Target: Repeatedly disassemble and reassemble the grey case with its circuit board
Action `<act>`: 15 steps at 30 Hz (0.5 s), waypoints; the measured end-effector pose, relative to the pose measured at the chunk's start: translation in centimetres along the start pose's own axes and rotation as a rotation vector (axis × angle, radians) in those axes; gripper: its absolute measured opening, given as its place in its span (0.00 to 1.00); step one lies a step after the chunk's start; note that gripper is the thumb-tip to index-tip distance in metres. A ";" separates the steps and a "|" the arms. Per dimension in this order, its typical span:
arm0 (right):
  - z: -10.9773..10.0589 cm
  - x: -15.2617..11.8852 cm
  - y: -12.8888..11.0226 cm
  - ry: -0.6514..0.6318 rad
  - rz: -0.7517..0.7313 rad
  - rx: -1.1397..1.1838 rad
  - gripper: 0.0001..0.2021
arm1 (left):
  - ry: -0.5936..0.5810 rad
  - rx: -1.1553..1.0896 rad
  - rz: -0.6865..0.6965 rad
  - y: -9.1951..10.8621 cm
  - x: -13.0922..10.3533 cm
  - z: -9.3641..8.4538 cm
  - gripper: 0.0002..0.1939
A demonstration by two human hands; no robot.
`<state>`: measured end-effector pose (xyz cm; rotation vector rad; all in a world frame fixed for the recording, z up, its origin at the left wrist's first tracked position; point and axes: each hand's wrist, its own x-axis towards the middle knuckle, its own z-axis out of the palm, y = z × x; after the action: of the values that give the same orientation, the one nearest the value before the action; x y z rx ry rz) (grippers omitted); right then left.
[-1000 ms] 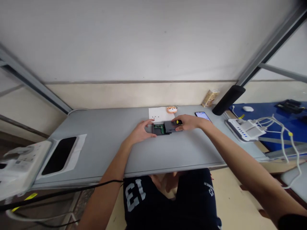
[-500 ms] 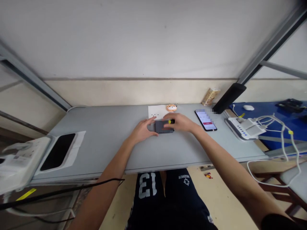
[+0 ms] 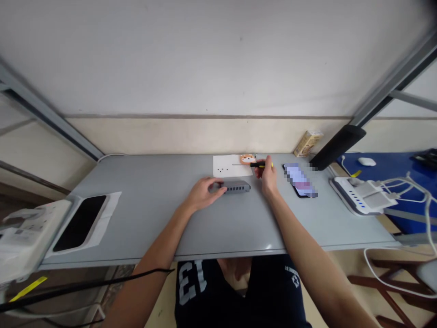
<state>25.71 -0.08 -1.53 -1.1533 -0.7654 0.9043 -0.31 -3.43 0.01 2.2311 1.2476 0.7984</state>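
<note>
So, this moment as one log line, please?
left hand: holding grey rectangular vented box | right hand: holding black-and-yellow screwdriver | white paper sheet: small dark pieces on it

The case (image 3: 236,187) is grey, the screwdriver (image 3: 257,165) black and yellow, the paper (image 3: 235,171) white

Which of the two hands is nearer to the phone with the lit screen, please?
Right. The right hand, holding a screwdriver, is just left of the lit phone; the left hand is farther left, at the grey case.
</note>
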 end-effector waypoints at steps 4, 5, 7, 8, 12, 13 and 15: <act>0.2 -0.5 0.3 -0.126 -0.055 -0.144 0.30 | 0.015 0.011 -0.042 -0.2 0.2 0.1 0.20; 0.3 -0.6 0.3 -0.152 -0.083 -0.171 0.29 | 0.026 0.012 -0.047 -0.2 0.2 0.2 0.20; 0.4 -0.7 0.3 -0.177 -0.124 -0.203 0.28 | 0.046 0.012 -0.053 -0.3 0.2 0.5 0.22; 0.4 -0.8 0.3 -0.184 -0.132 -0.212 0.28 | 0.053 0.013 -0.056 -0.3 0.2 0.6 0.23; 0.3 -0.8 0.4 -0.213 -0.121 -0.242 0.28 | 0.080 0.027 -0.082 -0.1 0.2 0.9 0.25; 0.3 -0.8 0.4 -0.221 -0.118 -0.243 0.28 | 0.085 0.033 -0.093 0.0 0.2 0.9 0.26; 0.4 -0.8 0.4 -0.222 -0.112 -0.219 0.27 | 0.099 0.039 -0.113 0.1 0.3 1.0 0.27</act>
<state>24.97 -0.59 -1.85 -1.1987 -1.1218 0.8793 0.52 -3.37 -0.55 2.1520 1.4335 0.8565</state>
